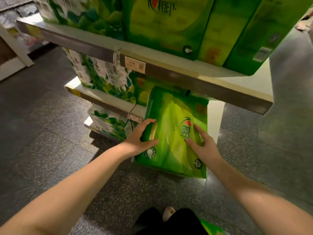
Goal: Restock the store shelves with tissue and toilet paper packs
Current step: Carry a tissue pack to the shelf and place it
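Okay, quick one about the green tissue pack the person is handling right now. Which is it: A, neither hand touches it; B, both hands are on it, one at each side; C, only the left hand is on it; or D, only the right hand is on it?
B: the left hand holds the left edge of the green tissue pack, and the right hand lies with spread fingers on its face.
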